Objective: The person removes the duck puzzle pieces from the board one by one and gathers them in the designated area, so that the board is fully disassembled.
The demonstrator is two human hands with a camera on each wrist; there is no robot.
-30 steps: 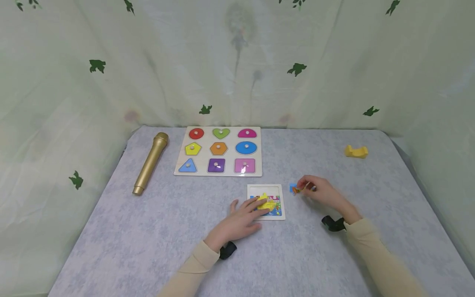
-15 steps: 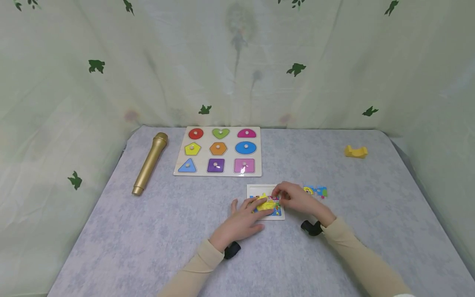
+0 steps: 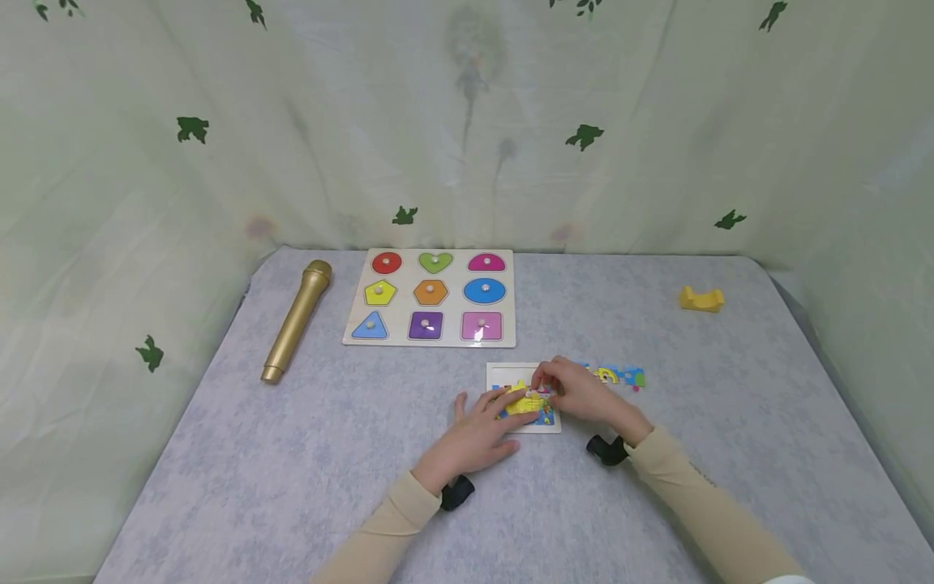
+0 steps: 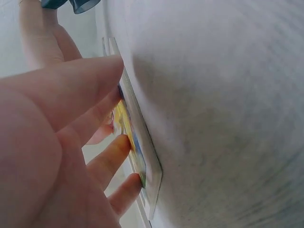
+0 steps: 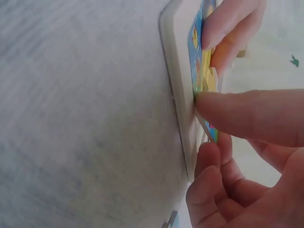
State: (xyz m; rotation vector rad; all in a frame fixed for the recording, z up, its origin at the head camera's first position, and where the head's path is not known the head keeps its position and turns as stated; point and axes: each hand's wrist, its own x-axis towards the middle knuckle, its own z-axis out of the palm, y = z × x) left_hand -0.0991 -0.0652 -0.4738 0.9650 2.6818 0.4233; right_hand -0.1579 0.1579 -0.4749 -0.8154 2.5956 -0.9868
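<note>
A small white puzzle tray (image 3: 505,367) lies flat on the table, its lower part filled with colourful picture pieces around a yellow area (image 3: 520,404). My left hand (image 3: 474,434) rests over it with fingers spread, and the fingertips (image 4: 124,142) press on the assembled pieces. At the tray's right side, my right hand (image 3: 584,397) pinches a thin puzzle piece (image 5: 212,133) between thumb and fingers. That piece tilts up from the tray's surface, one edge down at the filled part. Right behind this hand lie loose puzzle pieces (image 3: 629,376), partly hidden by it.
A pegged shape board (image 3: 452,341) with coloured shapes lies further back, left of the tray. To its left is a gold microphone-shaped object (image 3: 295,324). A yellow curved block (image 3: 701,299) stands at the back right, near a light curtain (image 3: 642,186).
My right hand has moved left from the loose pieces to the tray's right side, bringing a puzzle piece along. The left hand stays on the tray with only a slight shift.
</note>
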